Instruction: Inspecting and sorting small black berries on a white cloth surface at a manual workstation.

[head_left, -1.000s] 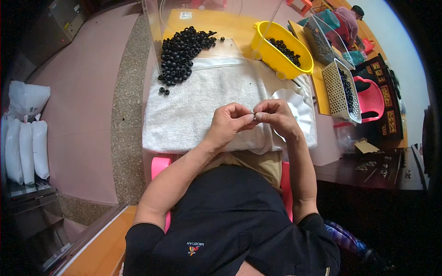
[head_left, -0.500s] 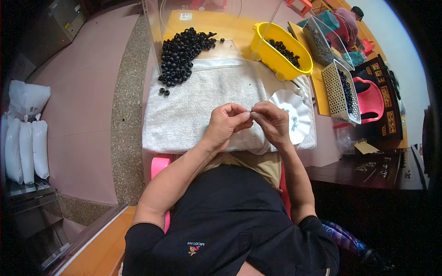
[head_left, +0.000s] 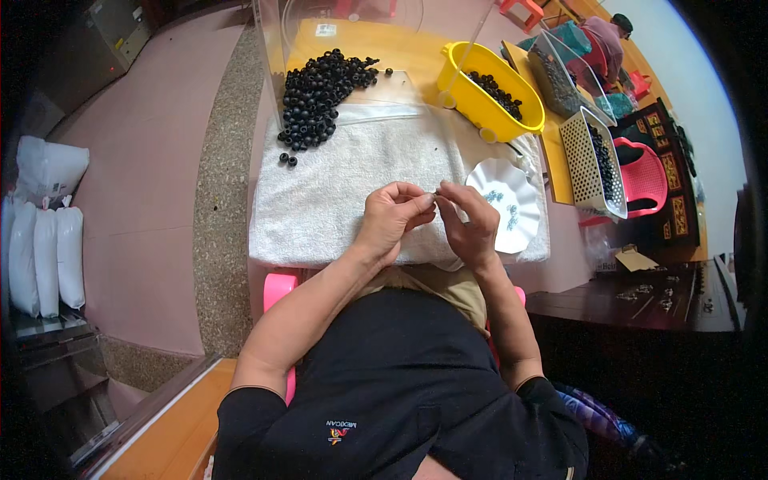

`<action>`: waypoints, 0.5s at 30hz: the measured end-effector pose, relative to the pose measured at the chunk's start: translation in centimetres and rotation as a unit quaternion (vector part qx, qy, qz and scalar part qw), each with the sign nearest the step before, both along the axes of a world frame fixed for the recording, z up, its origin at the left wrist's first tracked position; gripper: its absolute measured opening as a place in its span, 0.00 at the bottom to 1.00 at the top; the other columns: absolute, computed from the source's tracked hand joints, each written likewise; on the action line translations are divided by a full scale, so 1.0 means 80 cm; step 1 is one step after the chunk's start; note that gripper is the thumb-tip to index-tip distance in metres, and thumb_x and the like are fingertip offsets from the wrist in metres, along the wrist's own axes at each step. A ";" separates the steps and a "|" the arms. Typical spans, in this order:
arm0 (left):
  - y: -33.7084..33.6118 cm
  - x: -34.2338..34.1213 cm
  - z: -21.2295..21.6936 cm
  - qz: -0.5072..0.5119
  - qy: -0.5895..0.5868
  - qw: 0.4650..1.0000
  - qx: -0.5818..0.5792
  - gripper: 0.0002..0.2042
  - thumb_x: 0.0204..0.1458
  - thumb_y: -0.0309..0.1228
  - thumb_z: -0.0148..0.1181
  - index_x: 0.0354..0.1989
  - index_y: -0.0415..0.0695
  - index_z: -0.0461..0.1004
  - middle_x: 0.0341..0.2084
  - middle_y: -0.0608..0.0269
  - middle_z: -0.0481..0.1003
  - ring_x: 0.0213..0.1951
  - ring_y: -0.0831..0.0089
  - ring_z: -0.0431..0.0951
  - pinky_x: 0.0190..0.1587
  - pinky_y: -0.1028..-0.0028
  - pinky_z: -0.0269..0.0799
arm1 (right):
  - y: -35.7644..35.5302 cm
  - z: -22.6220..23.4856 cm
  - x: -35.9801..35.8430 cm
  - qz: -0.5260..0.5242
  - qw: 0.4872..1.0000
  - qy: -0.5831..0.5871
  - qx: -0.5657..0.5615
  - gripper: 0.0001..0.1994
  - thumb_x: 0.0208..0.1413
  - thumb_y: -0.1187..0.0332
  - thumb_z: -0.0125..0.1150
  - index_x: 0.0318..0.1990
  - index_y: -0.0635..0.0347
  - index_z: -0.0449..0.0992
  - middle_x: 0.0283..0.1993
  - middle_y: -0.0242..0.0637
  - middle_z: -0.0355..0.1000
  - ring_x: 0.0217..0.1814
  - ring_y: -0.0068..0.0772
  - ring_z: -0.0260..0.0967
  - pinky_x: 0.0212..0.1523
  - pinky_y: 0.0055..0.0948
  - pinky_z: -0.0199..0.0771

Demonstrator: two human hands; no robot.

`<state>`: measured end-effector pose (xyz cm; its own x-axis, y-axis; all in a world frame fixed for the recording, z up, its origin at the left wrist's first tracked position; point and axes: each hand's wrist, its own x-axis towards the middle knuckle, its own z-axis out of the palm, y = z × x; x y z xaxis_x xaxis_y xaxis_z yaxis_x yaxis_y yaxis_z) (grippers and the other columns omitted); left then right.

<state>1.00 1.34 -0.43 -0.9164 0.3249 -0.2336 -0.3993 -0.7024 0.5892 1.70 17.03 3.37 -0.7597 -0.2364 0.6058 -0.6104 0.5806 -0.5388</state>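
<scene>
My left hand (head_left: 394,218) is closed in a pinch over the white towel (head_left: 320,204). Against its fingertips, my right hand (head_left: 472,228) pinches too, its thumb and forefinger meeting the left thumb. A tiny dark thing shows between the fingertips, too small to name. Just right of my right hand lies a white scalloped plate (head_left: 518,210) with a blue-green pattern. Beyond the towel, at the far left, spreads a heap of black round beads (head_left: 312,104) with holes through them; a couple lie loose at its near edge.
A yellow tub (head_left: 456,80) holding dark beads stands at the far right. Past it are a white perforated basket (head_left: 578,152) of beads, a clear bin (head_left: 552,76) and a pink chair (head_left: 642,176). Another person (head_left: 604,44) sits in the back right. White sacks (head_left: 46,256) stand at the left.
My right hand has turned and lowered slightly, its fingers shifting at the pinch, so more of the plate's pattern shows. My left hand stays nearly in place.
</scene>
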 end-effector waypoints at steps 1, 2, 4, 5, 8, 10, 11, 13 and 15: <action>0.000 0.001 0.001 0.007 0.001 1.000 -0.002 0.03 0.53 0.23 0.62 0.33 0.40 0.74 0.31 0.62 0.77 0.32 0.73 0.79 0.40 0.73 0.79 | -0.001 -0.001 0.002 -0.014 1.000 0.008 0.003 0.17 0.46 0.82 0.66 0.45 0.65 0.74 0.37 0.45 0.77 0.39 0.38 0.78 0.40 0.29 0.77; 0.001 0.001 0.001 0.013 0.002 1.000 -0.004 0.03 0.53 0.22 0.62 0.33 0.40 0.74 0.31 0.62 0.77 0.33 0.73 0.79 0.41 0.73 0.79 | -0.004 0.000 0.005 -0.014 1.000 0.008 0.004 0.17 0.46 0.82 0.66 0.45 0.65 0.74 0.37 0.45 0.77 0.39 0.38 0.78 0.40 0.29 0.77; 0.001 0.001 -0.002 0.020 0.000 1.000 0.003 0.03 0.53 0.22 0.62 0.33 0.40 0.74 0.31 0.61 0.77 0.33 0.73 0.79 0.41 0.73 0.79 | -0.010 0.001 0.008 -0.025 0.998 0.043 0.033 0.21 0.43 0.81 0.69 0.48 0.66 0.73 0.39 0.45 0.77 0.41 0.40 0.78 0.42 0.30 0.78; 0.001 0.001 -0.003 0.027 -0.001 1.000 0.010 0.03 0.53 0.22 0.62 0.33 0.40 0.73 0.31 0.61 0.77 0.33 0.73 0.79 0.41 0.74 0.78 | -0.012 0.000 0.007 -0.024 0.998 0.043 0.033 0.21 0.43 0.81 0.69 0.48 0.66 0.73 0.39 0.45 0.77 0.41 0.40 0.78 0.42 0.30 0.78; 0.002 0.002 0.004 0.023 -0.001 1.000 0.009 0.03 0.53 0.21 0.62 0.32 0.40 0.73 0.30 0.61 0.77 0.33 0.73 0.79 0.41 0.73 0.78 | -0.012 -0.004 0.006 -0.030 0.994 0.082 0.057 0.24 0.41 0.80 0.70 0.50 0.66 0.72 0.38 0.45 0.77 0.41 0.40 0.78 0.42 0.31 0.78; 0.002 0.002 0.002 0.028 0.000 1.000 0.013 0.03 0.53 0.21 0.62 0.32 0.40 0.73 0.30 0.61 0.77 0.33 0.73 0.78 0.40 0.74 0.78 | -0.014 -0.008 0.002 -0.038 0.993 0.091 0.066 0.25 0.41 0.80 0.70 0.50 0.66 0.72 0.37 0.45 0.77 0.41 0.41 0.78 0.42 0.32 0.78; 0.002 0.002 0.001 0.032 0.001 0.999 0.017 0.03 0.53 0.21 0.62 0.32 0.40 0.73 0.30 0.62 0.77 0.32 0.74 0.78 0.40 0.75 0.78 | -0.015 -0.008 0.002 -0.038 0.993 0.091 0.066 0.25 0.41 0.80 0.70 0.50 0.66 0.72 0.37 0.45 0.77 0.41 0.41 0.78 0.42 0.32 0.78; 0.002 0.002 0.001 0.034 0.003 0.999 0.013 0.03 0.53 0.21 0.62 0.32 0.40 0.73 0.29 0.62 0.77 0.32 0.75 0.78 0.39 0.76 0.77 | -0.016 -0.009 0.001 -0.041 0.994 0.087 0.056 0.25 0.40 0.80 0.70 0.50 0.66 0.72 0.36 0.44 0.77 0.39 0.39 0.78 0.40 0.32 0.78; 0.002 0.003 0.002 0.034 0.006 0.999 0.010 0.03 0.53 0.21 0.62 0.32 0.41 0.73 0.29 0.63 0.77 0.31 0.75 0.78 0.38 0.77 0.76 | -0.016 -0.007 0.001 -0.038 0.995 0.077 0.046 0.25 0.40 0.80 0.70 0.49 0.66 0.72 0.36 0.44 0.77 0.38 0.38 0.78 0.40 0.31 0.77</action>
<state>1.22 1.52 -0.28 -0.9395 0.2657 -0.2161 -0.3424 -0.7393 0.5798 1.76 15.78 2.80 -0.6776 -0.2417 0.6946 -0.6342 0.6702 -0.3855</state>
